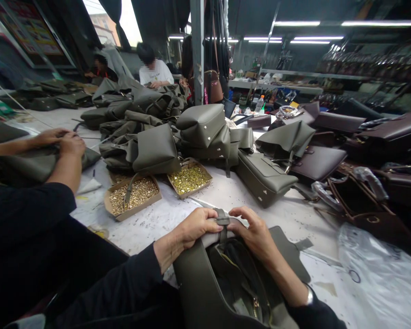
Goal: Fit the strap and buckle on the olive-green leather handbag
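Observation:
An olive-green handbag (196, 278) stands open in front of me, its dark lining and a zipper showing inside. At its top edge, my left hand (197, 227) pinches a short strap tab (222, 220) between thumb and fingers. Just to the right, my right hand (255, 233) has its thumb and curled fingers on the same edge, close against the tab. A flap with a small strap (291, 251) spreads out to the right of the bag, behind my right forearm.
Cardboard trays of gold (133, 196) and yellowish metal pieces (189, 179) lie ahead. Green bags (157, 148) are piled behind them, dark brown bags (318, 162) to the right. Clear plastic (380, 269) covers the right front. A co-worker's hands (70, 141) work at left.

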{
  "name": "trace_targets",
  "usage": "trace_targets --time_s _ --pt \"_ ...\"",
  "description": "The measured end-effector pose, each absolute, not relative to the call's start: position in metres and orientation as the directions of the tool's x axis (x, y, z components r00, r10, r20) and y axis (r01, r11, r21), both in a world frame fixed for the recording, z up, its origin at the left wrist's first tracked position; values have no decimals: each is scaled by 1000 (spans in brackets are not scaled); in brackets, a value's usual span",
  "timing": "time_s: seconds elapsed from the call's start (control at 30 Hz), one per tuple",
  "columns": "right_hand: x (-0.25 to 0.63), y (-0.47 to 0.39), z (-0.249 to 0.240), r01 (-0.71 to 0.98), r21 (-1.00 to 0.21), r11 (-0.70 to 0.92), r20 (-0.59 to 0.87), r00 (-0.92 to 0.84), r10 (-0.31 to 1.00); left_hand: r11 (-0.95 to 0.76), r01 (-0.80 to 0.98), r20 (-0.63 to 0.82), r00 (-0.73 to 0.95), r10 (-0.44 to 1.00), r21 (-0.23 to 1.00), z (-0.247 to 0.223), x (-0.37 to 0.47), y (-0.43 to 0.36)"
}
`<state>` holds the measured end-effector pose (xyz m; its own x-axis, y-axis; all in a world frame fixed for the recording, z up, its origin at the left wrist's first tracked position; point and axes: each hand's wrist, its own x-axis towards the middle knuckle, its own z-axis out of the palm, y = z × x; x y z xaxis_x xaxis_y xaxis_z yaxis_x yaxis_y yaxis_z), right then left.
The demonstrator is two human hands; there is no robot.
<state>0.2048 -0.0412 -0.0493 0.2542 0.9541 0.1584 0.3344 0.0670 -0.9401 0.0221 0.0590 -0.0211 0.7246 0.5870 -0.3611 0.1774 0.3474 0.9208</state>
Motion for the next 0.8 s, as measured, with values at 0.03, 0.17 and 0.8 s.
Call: trace_targets --time_s 0.03,0.17,0.8 --pt "203 -46 -44 415 -909 42 171 279 945 342 186 -365 720 591 921 -20 24 58" --pt "199 -48 -38 275 -959 -68 7 261 965 316 215 -370 716 592 924 -19 26 56" --pt "213 -26 -95 -611 -753 -243 -263 -58 963 353 201 -380 730 568 914 -30 39 65"
